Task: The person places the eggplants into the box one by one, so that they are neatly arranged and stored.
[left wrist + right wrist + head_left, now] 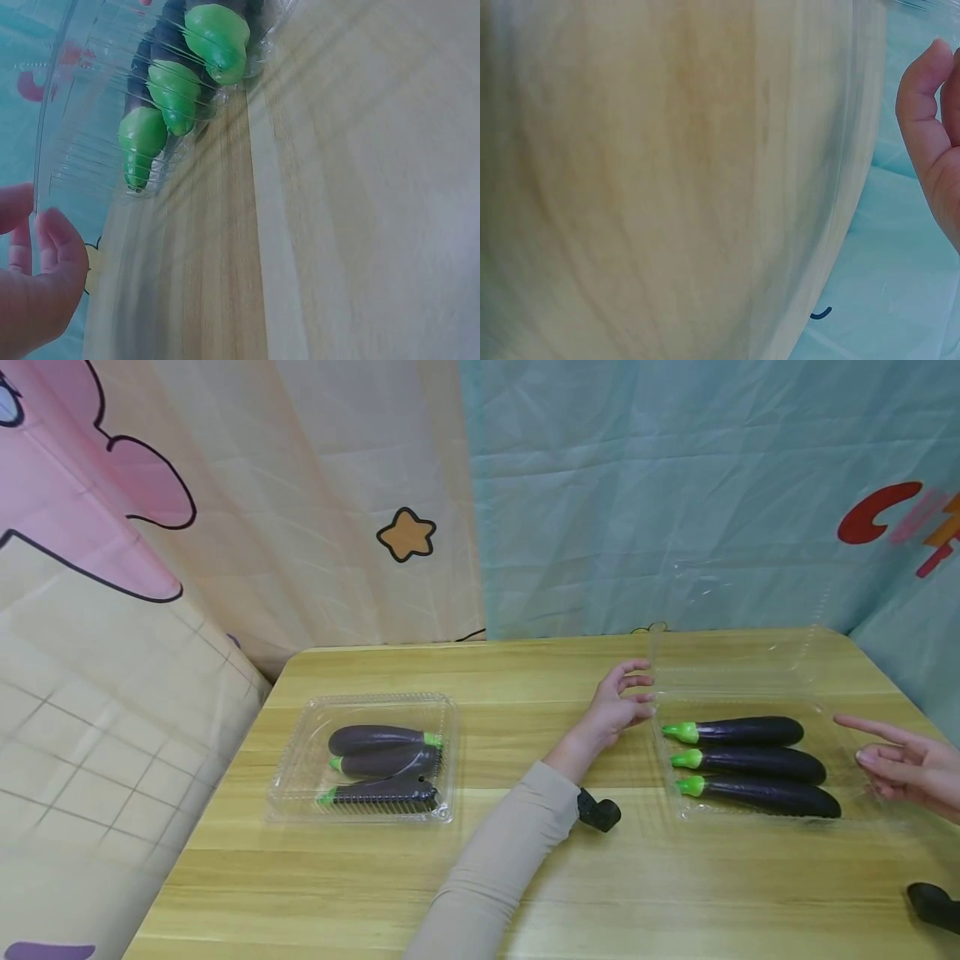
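At the right of the table a clear plastic clamshell box (750, 827) stands with its lid (735, 652) raised. Three eggplants (759, 765) with green stems lie side by side in its base, stems to the left. My left hand (617, 703) is at the box's left side and pinches the lid's edge between thumb and fingers, as the left wrist view shows. My right hand (911, 768) is by the box's right side, its index finger extended and the other fingers loosely bent, holding nothing. Only part of this hand (937, 135) appears in the right wrist view.
On the left of the wooden table (360, 885) a second clear clamshell box (300, 760), lid down, contains three eggplants (382, 764). Black camera mounts (598, 811) show near both wrists. A printed curtain (585, 510) hangs behind the table.
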Demonstrator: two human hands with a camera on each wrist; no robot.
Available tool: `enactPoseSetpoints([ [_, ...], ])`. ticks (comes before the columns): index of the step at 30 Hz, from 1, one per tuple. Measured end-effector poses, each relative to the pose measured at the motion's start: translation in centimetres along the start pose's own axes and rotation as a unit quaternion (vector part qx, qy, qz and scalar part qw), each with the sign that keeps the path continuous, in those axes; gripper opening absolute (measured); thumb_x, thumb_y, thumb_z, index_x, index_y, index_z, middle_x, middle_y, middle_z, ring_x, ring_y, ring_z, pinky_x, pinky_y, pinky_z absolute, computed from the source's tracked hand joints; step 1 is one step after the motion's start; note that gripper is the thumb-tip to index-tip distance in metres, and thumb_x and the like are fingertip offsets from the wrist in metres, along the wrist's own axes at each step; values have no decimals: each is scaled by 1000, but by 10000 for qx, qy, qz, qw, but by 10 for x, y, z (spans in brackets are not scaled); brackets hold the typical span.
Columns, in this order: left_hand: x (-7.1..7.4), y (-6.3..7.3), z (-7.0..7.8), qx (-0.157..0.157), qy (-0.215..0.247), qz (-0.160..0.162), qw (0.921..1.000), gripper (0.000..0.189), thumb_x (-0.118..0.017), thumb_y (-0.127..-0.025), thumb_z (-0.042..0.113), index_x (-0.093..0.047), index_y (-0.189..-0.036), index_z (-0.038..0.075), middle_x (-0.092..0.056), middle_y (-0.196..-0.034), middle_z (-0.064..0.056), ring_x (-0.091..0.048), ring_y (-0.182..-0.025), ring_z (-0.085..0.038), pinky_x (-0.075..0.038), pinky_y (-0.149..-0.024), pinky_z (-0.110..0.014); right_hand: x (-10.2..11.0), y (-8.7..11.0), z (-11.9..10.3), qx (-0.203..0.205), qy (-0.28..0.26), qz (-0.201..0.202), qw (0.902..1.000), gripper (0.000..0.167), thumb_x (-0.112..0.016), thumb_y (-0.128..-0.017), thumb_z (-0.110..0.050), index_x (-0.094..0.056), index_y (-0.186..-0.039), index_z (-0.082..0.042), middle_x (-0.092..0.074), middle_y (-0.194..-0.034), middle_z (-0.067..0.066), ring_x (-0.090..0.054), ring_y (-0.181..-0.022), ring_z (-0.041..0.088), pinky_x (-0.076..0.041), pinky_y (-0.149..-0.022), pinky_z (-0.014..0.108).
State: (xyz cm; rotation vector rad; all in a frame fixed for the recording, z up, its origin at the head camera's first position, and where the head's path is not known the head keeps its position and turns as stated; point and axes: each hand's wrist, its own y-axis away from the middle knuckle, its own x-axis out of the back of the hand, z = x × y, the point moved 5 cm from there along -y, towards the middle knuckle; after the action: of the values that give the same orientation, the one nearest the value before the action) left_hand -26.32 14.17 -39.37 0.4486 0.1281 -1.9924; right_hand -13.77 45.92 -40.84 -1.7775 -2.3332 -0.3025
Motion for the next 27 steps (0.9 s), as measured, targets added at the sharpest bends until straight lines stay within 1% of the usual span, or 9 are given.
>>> enactPoseSetpoints([
  [5,0,0,2,-182,-276,15,9995,62,-54,-72,-29,-56,-121,9,-57,-98,2,-45,-81,-14,-43,-59,-22,0,0,-1,-22,-31,42,10000,60,-37,-99,1,-29,-144,-38,-43,-66,5,-28,-51,28,-37,-47,35],
  [7,1,0,3,-258,-362,36,9990,62,-55,-71,-30,-57,-120,9,-58,-99,0,-45,-80,-14,-42,-60,-22,-1,0,-2,-5,-88,69,9999,60,-37,-99,2,-31,-142,-39,-43,-66,4,-28,-52,28,-34,-46,35],
  [9,1,0,4,-347,-447,21,9984,60,-55,-72,-29,-57,-119,8,-60,-105,-7,-47,-81,-15,-43,-60,-22,-2,1,-4,25,-159,68,9998,60,-36,-99,3,-33,-141,-40,-43,-66,4,-27,-52,27,-29,-46,37],
  [11,0,1,4,-465,-528,-28,9975,60,-56,-72,-28,-57,-120,8,-59,-109,-12,-48,-82,-16,-44,-62,-22,-2,1,-4,18,-154,92,9998,60,-36,-99,3,-33,-141,-40,-43,-66,4,-27,-52,27,-28,-47,37],
  [13,0,2,5,-554,-601,-84,9966,60,-56,-73,-28,-56,-121,7,-58,-113,-14,-49,-84,-16,-45,-63,-21,-1,1,-3,0,-188,52,9998,61,-36,-99,3,-32,-141,-40,-43,-66,4,-27,-52,27,-30,-46,36],
  [16,-1,3,5,-696,-670,-164,9952,60,-55,-73,-28,-55,-122,6,-57,-115,-16,-51,-86,-16,-46,-64,-21,0,1,-2,-57,-117,58,9999,61,-37,-99,2,-31,-142,-41,-44,-67,4,-28,-52,28,-39,-47,33],
  [20,-1,3,6,-791,-743,-205,9939,58,-55,-74,-28,-54,-121,5,-55,-119,-20,-53,-88,-15,-48,-66,-22,0,0,-1,-74,-58,67,9999,61,-37,-99,1,-30,-143,-40,-43,-67,4,-27,-53,28,-40,-48,32],
  [24,-1,4,6,-808,-777,-215,9935,58,-55,-74,-29,-54,-121,5,-55,-117,-18,-54,-86,-12,-50,-69,-24,0,0,0,-85,22,94,9999,61,-38,-99,1,-28,-144,-39,-43,-67,4,-29,-52,27,-38,-47,33],
  [27,-2,4,6,-819,-744,-228,9936,59,-54,-74,-29,-53,-121,4,-55,-117,-18,-56,-88,-14,-52,-73,-28,0,0,1,-80,35,117,9999,60,-38,-99,1,-28,-144,-38,-43,-67,4,-30,-52,27,-39,-47,33],
])
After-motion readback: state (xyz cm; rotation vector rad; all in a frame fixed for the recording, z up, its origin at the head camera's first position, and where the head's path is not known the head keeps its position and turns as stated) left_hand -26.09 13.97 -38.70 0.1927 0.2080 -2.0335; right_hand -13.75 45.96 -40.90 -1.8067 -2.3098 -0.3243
